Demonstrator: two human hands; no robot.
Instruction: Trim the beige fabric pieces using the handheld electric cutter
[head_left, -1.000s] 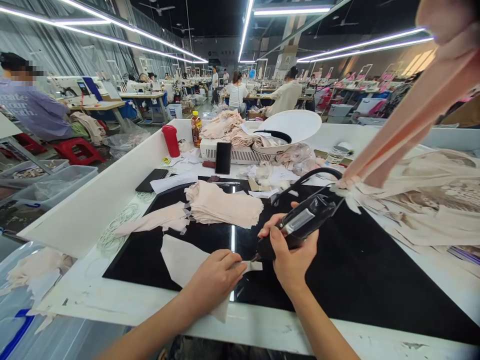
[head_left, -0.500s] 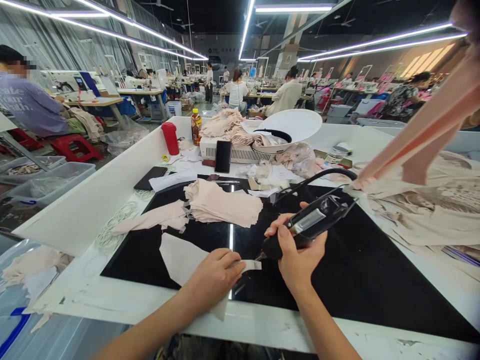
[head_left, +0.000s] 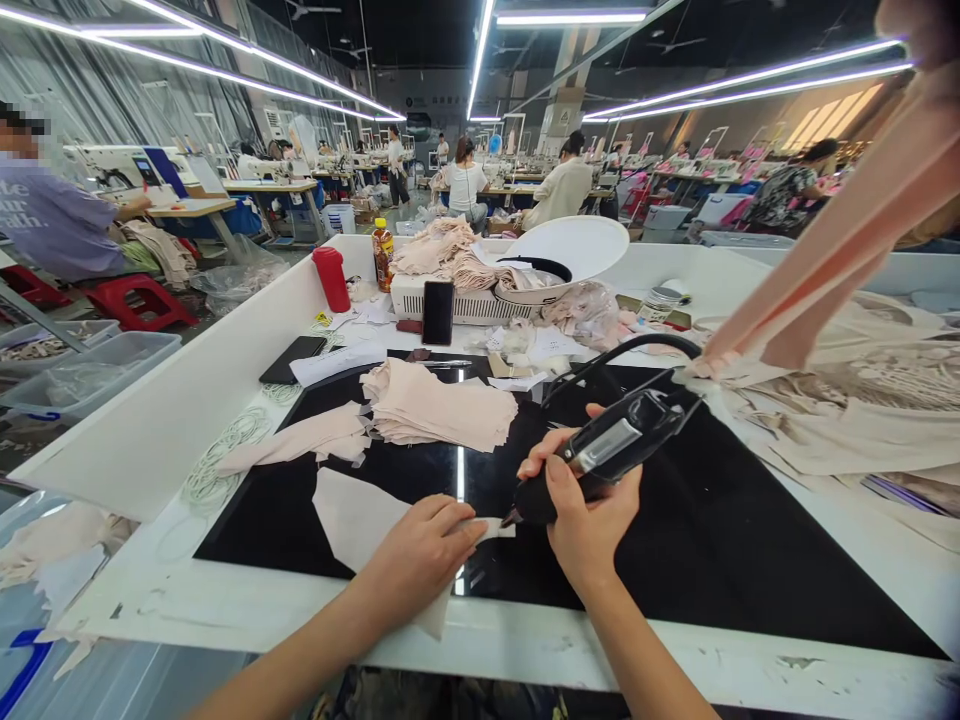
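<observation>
A pale cut fabric piece (head_left: 352,515) lies on the black glossy panel (head_left: 712,560), its narrow end pointing right. My left hand (head_left: 426,545) rests over that piece, fingers pressed together and closed on it near the narrow end. Wrapped in my right hand (head_left: 592,510) is a black corded handheld power tool (head_left: 611,450) with a silver label. Its slim pointed tip meets the narrow end, just right of my left fingertips. Further back on the panel sit a stack of pale pink fabric pieces (head_left: 442,405) and a looser pile (head_left: 300,440).
Pink fabric strips (head_left: 810,270) hang down to the tool's rear at right. Along the back stand a red cup (head_left: 331,280), a bottle (head_left: 382,255), a phone (head_left: 437,313) and a white hat (head_left: 577,250). Beige fabric (head_left: 847,410) is heaped at right. Coworkers sit beyond.
The tool's tip has moved slightly left relative to the fabric and is now on its narrow end. The whole view has shifted a little; my left hand stays on the piece.
</observation>
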